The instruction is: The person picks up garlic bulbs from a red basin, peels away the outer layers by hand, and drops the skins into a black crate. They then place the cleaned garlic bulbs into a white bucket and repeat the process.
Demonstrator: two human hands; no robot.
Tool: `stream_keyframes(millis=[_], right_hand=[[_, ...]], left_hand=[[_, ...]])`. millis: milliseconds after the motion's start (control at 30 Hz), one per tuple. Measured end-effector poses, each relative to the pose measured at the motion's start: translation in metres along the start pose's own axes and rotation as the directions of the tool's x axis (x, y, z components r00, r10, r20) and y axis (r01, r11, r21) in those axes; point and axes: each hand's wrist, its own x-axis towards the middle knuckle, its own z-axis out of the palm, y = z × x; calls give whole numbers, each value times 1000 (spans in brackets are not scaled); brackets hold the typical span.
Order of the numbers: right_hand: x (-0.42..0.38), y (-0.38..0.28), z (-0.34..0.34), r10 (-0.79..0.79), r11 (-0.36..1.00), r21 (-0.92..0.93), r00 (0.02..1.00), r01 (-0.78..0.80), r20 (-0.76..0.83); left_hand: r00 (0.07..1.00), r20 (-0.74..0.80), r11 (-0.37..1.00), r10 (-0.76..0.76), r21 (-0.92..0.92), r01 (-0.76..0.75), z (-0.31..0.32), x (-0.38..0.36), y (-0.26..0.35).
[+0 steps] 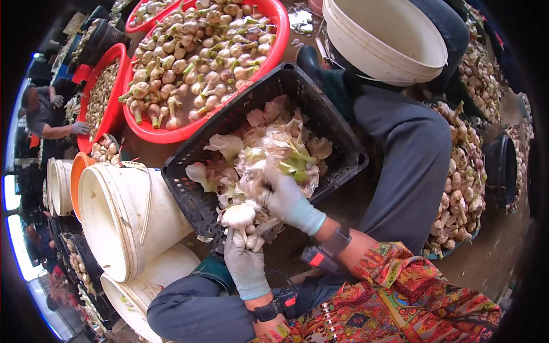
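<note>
My left hand [247, 266], in a pale glove, is closed around the stem of a peeled white garlic bulb [238, 216], which it holds up at the near edge of a black plastic crate [200, 128]. Just beyond the bulb, my gloved right hand [290, 200] hovers over the heap of garlic skins [260, 148] in the crate. Motion smears its fingers, so I cannot tell whether a skin is between them. Thin papery peels and some greenish leaves make up the heap.
A red tub [280, 43] full of untrimmed garlic bulbs stands behind the crate. White buckets [120, 217] lean at the left, another white bucket [389, 34] sits at the top right. Piled garlic [457, 194] lies beyond my knee. A person [46, 111] works at the far left.
</note>
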Motion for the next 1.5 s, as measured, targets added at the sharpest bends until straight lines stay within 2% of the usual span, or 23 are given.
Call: stream_keyframes(millis=[67, 133, 200, 333, 433, 467, 533, 600, 667, 733, 800, 867, 967, 1000, 1067, 1133, 1167, 1233, 1333, 1367, 1400, 1467, 1500], right_hand=[[9, 13, -1, 25, 992, 125, 955, 13, -295], [3, 9, -4, 9, 981, 188, 967, 41, -255], [-8, 2, -3, -134, 963, 229, 990, 141, -48], [0, -1, 7, -84, 962, -269, 991, 54, -102], [10, 11, 6, -61, 985, -175, 959, 12, -278], [10, 15, 6, -182, 982, 4, 947, 190, -264], [-3, -7, -4, -67, 971, 230, 998, 64, 8], [-14, -16, -1, -165, 965, 225, 979, 134, 123], [-18, -20, 10, -182, 983, 18, 978, 181, 100], [-1, -16, 15, -146, 962, -232, 989, 146, 19], [11, 3, 17, -164, 974, -189, 963, 124, -212], [9, 21, 8, -35, 998, -59, 967, 21, -252], [-2, 5, -2, -11, 985, 166, 990, 35, -140], [-6, -3, -7, 57, 998, 41, 997, -55, -49], [-14, -11, -1, -211, 975, 51, 969, 219, -128], [-14, 2, -6, 0, 1000, -16, 998, -1, -58], [-6, 24, -9, -77, 997, -7, 995, 77, -62], [-6, 26, -11, 101, 979, 182, 994, -94, -29], [-5, 12, -9, -145, 963, -248, 976, 102, -160], [-5, 13, -9, -122, 930, -363, 980, 57, -159], [-6, 6, -6, -289, 842, -513, 942, 164, -172], [-10, -8, -6, -62, 763, -646, 997, 16, -50], [-5, 17, -3, -239, 754, -630, 971, 185, -1]], left_hand=[[1000, 15, 993, -18, -113, 20, -2, 2, -2], [998, 49, 988, -36, -146, 43, -3, 3, -3], [994, 97, 979, -46, -192, 64, -5, 7, -6], [980, 155, 970, -128, -185, 156, -11, 4, -7], [976, 165, 899, -141, -391, 197, -4, 3, -5], [979, 162, 901, -127, -393, 182, -6, 1, -2], [973, 215, 897, -85, -409, 169, -5, 3, -2], [988, 118, 922, -102, -361, 138, -4, -3, 4], [999, 33, 997, -34, 74, 31, -4, -11, 5], [999, 13, 999, -42, 29, 42, 2, -16, 6], [991, 132, 995, -34, -93, 46, -5, -12, 8], [983, 181, 993, -6, -118, 28, 3, -14, 10], [996, 84, 989, -16, -147, 28, 0, -13, 8], [1000, 22, 989, -8, -144, 12, 4, -16, 8], [999, -13, 975, 34, -219, -36, 8, -22, 14], [992, -60, 917, 108, -379, -123, 10, -33, 31], [981, -145, 881, 128, -438, -180, 15, -43, 47], [953, -180, 762, 244, -572, -303, 2, -57, 85], [755, -119, 568, 644, -587, -577, -46, -71, 153], [598, -291, 471, 746, -403, -784, -62, -70, 177], [538, -294, 411, 790, -396, -821, -45, -68, 192], [585, -357, 517, 728, -275, -811, -21, -39, 213], [623, -245, 600, 742, -170, -782, -13, -13, 218]])
